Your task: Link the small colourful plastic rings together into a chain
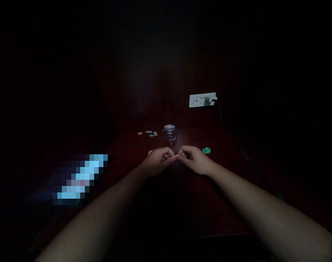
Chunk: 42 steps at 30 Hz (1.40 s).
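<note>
My left hand [160, 160] and my right hand [194, 159] meet over the middle of the dark red table. Between their fingertips is a small yellow band [176, 156], which looks like a hair tie, pinched from both sides. Partly hidden behind my left hand lies a yellow hair tie [150, 153]. A pile of green hair ties [206, 150] rests to the right of my right hand. Beyond both hands stands a clear lidded jar [170, 133]. Several hair ties in mixed colours [151, 135] are scattered left of the jar.
A bright pixelated screen [82, 178] lies at the table's left side. On the back wall is a white socket panel [195, 100] with a charger [210, 99] plugged in; its dark cable [246, 155] runs down the right side. Surroundings are very dark.
</note>
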{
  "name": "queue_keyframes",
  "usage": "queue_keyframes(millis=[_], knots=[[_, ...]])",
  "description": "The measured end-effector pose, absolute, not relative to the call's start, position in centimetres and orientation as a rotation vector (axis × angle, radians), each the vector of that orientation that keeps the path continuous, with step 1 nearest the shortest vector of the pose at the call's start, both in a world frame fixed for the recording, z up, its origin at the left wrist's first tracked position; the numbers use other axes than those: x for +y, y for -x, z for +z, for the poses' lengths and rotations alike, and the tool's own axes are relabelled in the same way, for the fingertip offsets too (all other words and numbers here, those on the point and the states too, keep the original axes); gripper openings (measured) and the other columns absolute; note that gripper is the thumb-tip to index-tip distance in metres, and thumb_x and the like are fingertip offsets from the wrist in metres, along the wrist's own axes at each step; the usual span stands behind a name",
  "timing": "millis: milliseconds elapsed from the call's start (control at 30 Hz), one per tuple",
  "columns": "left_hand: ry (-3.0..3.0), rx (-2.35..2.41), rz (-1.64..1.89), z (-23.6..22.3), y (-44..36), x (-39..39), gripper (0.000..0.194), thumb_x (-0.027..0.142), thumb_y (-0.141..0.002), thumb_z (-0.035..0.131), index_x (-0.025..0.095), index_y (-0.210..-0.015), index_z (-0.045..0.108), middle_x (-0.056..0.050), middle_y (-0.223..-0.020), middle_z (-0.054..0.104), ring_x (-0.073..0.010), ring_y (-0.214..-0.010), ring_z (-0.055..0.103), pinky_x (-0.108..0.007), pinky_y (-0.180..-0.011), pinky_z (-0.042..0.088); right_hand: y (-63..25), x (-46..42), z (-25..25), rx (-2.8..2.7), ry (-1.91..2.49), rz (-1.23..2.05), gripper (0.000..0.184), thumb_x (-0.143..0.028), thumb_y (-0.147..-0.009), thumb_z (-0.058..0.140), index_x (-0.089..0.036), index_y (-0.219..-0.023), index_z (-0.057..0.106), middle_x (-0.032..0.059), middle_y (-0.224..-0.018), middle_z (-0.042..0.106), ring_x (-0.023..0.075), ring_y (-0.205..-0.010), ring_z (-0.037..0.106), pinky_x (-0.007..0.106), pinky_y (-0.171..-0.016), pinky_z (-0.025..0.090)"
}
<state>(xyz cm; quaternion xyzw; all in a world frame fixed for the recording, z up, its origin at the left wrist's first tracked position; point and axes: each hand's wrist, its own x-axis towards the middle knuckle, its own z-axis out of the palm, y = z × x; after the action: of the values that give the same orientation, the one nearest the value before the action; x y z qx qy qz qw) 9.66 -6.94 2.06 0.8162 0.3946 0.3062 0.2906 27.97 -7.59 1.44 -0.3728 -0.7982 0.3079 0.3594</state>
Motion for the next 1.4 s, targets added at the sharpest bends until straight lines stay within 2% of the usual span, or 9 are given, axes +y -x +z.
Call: queue_keyframes(millis=[133, 367, 600, 833, 1133, 1400], knots=[[-2.147, 1.006, 0.783, 2.08, -9.66, -7.08, 0.018, 0.031, -0.078, 0.051, 0.014, -0.080, 0.056, 0.001, -0.066, 0.054, -0.0072, -0.057, 0.046, -0.017, -0.052, 0.037, -28.15, -7.37, 1.59, -1.995, 1.013, 0.661, 0.011, -0.026, -0.076, 0.053, -0.015, -0.072, 0.054, -0.0014, -0.062, 0.049, 0.0092, -0.056, 0.043, 0.021, -0.051, 0.033], [-2.173, 1.091, 0.909, 2.20, -9.68, -6.94, 0.018, 0.031, -0.079, 0.050, 0.014, -0.081, 0.057, -0.001, -0.072, 0.058, -0.0085, -0.060, 0.048, -0.019, -0.055, 0.039, -27.90, -7.69, 1.41, -2.059, 0.936, 0.905, 0.014, -0.028, -0.076, 0.054, -0.015, -0.070, 0.053, -0.0028, -0.058, 0.046, 0.0087, -0.054, 0.041, 0.021, -0.050, 0.032], [-2.098, 0.973, 0.722, 2.00, -9.83, -7.16, 0.016, 0.029, -0.077, 0.053, 0.014, -0.080, 0.056, 0.002, -0.066, 0.054, -0.0074, -0.058, 0.047, -0.018, -0.053, 0.038, -28.18, -7.31, 1.42, -1.972, 1.014, 0.663, 0.011, -0.025, -0.076, 0.052, -0.015, -0.072, 0.055, -0.0016, -0.062, 0.049, 0.0094, -0.057, 0.043, 0.022, -0.053, 0.034], [-2.159, 1.096, 0.949, 2.18, -9.79, -7.01, 0.017, 0.030, -0.080, 0.048, 0.015, -0.083, 0.055, -0.001, -0.071, 0.057, -0.0087, -0.061, 0.048, -0.019, -0.055, 0.038, -27.97, -7.72, 1.73, -2.046, 0.957, 0.730, 0.013, -0.027, -0.077, 0.053, -0.015, -0.072, 0.055, -0.0024, -0.059, 0.047, 0.0089, -0.055, 0.040, 0.021, -0.052, 0.032], [-2.092, 0.973, 0.725, 2.43, -10.06, -7.48, 0.015, 0.028, -0.078, 0.051, 0.014, -0.079, 0.056, 0.001, -0.068, 0.056, -0.0071, -0.057, 0.046, -0.017, -0.053, 0.037, -28.05, -7.52, 1.76, -1.950, 1.026, 0.581, 0.012, -0.025, -0.077, 0.051, -0.015, -0.071, 0.054, -0.0006, -0.063, 0.051, 0.0101, -0.058, 0.045, 0.021, -0.052, 0.034], [-2.181, 1.062, 0.858, 2.28, -9.79, -7.20, 0.016, 0.029, -0.080, 0.049, 0.014, -0.081, 0.056, 0.000, -0.069, 0.057, -0.0081, -0.058, 0.048, -0.019, -0.053, 0.038, -28.05, -7.54, 1.73, -1.976, 0.984, 0.684, 0.012, -0.026, -0.075, 0.054, -0.015, -0.071, 0.054, -0.0017, -0.060, 0.048, 0.0095, -0.056, 0.042, 0.021, -0.051, 0.033]])
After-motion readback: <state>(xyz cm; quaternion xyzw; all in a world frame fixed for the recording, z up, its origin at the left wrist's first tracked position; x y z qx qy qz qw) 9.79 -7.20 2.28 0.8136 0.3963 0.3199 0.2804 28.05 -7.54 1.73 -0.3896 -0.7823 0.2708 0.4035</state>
